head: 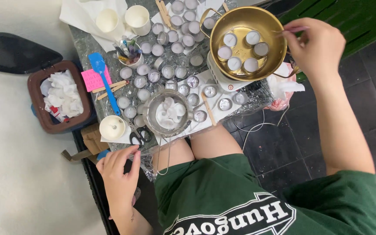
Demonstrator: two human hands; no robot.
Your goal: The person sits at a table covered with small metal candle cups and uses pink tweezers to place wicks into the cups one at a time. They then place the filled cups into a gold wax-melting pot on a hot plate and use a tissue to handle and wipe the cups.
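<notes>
My right hand (314, 48) has its fingers pinched on thin tweezers (293, 30), tips over the rim of the brass pot (244, 19). Six small candle cups (243, 51) sit in the pot, which rests on a small white burner (223, 80). My left hand (119, 174) is empty, fingers loosely spread, touching the near table edge beside the scissors (141, 136). Metal strainer (167, 113) of white wax pieces just beyond.
</notes>
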